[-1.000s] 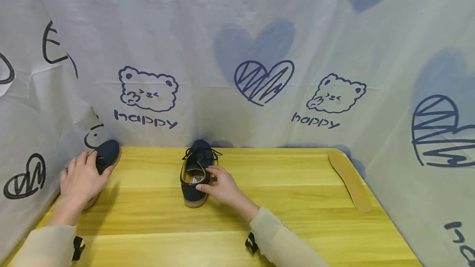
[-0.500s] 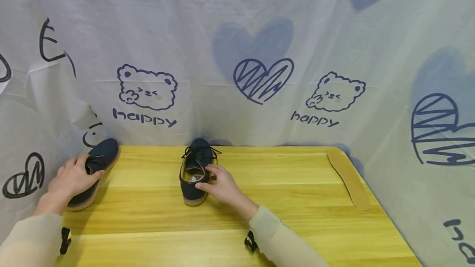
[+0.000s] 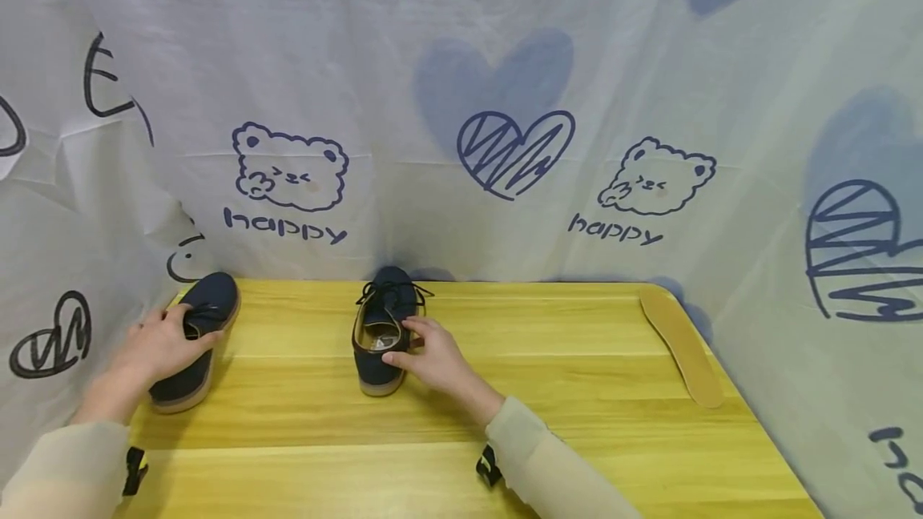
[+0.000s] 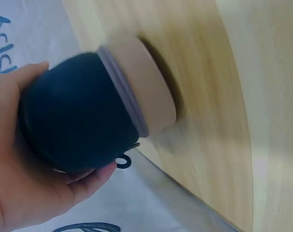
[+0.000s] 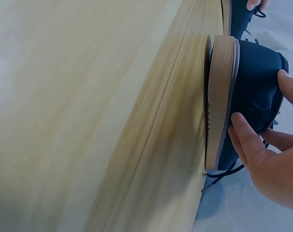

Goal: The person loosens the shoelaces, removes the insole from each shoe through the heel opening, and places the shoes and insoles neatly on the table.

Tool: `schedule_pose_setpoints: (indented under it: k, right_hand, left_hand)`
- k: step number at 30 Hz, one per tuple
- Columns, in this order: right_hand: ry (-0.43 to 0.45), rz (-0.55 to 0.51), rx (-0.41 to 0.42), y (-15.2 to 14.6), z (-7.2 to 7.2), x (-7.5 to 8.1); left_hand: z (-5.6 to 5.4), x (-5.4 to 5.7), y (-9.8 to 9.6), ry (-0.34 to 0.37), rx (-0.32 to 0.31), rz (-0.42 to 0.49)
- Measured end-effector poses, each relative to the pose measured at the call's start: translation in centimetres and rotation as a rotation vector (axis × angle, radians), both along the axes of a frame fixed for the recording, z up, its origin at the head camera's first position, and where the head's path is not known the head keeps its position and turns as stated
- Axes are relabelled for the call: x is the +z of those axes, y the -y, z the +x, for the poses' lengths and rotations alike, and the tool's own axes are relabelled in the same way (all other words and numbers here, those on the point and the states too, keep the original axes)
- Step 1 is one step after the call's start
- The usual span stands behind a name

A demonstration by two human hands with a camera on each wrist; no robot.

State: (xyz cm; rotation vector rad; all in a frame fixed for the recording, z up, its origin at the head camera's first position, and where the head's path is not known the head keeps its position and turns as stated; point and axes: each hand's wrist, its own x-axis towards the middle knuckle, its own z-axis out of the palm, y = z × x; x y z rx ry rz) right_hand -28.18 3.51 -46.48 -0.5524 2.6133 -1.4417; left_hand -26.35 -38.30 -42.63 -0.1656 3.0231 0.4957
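Two navy lace-up shoes with tan soles are on the wooden table, toes toward the back cloth. My left hand (image 3: 162, 347) grips the left shoe (image 3: 216, 295) at its opening, thumb on the near side; this shoe stands angled, toe to the right. In the left wrist view its heel (image 4: 78, 111) lies between my thumb and fingers. My right hand (image 3: 436, 359) pinches the collar of the middle shoe (image 3: 378, 375) on its right side, with the thumb near the heel. The right wrist view has my fingers along that shoe's side (image 5: 255, 92). The middle shoe's black laces are tied in a bow.
A tan insole (image 3: 681, 347) lies flat near the table's right edge. White cloth (image 3: 404, 207) with hearts and bears hangs behind and at both sides of the table (image 3: 562, 391). The left shoe stands close to the left cloth.
My left hand shifted left and lower on the left shoe, uncovering its heel, then came slightly right with it. My right hand and the middle shoe have stayed in place.
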Motion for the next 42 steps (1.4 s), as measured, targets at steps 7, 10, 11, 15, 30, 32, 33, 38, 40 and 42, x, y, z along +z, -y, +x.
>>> schedule_pose_setpoints:
  k: [7,10,11,15,30,32,33,38,40,42]
  right_hand:
    - [0.007,-0.003,-0.004,0.0,-0.1,-0.1]
    - [0.018,-0.010,-0.005,0.0,0.0,-0.1]
    - [0.021,-0.019,-0.004,0.0,0.0,-0.1]
    - [0.035,-0.040,-0.005,-0.1,0.1,-0.1]
    - [0.017,-0.098,0.010,-0.5,0.7,-0.2]
    - [0.005,-0.101,0.010,-0.6,1.0,-0.2]
    - [-0.008,-0.098,0.011,-0.7,1.2,-0.2]
    - [-0.102,-0.050,0.001,-1.0,2.6,0.5]
    - [-0.153,-0.036,0.006,-1.0,3.4,1.0]
    - [-0.215,-0.025,0.028,-0.9,4.3,1.4]
  left_hand:
    - [1.4,0.6,-1.7,0.024,-0.043,-0.014]
    - [1.8,0.6,-2.4,0.029,-0.056,-0.010]
    - [2.0,0.6,-2.7,0.035,-0.059,-0.008]
    - [2.5,0.7,-3.8,0.050,-0.066,-0.004]
    - [5.0,1.3,-8.6,0.071,-0.077,-0.011]
    - [5.3,1.4,-9.2,0.077,-0.071,-0.023]
    - [5.4,1.4,-9.5,0.079,-0.070,-0.031]
    - [5.9,1.5,-10.9,0.074,-0.070,-0.073]
    - [6.2,1.6,-11.5,0.074,-0.076,-0.088]
    - [6.5,1.7,-12.0,0.077,-0.083,-0.098]
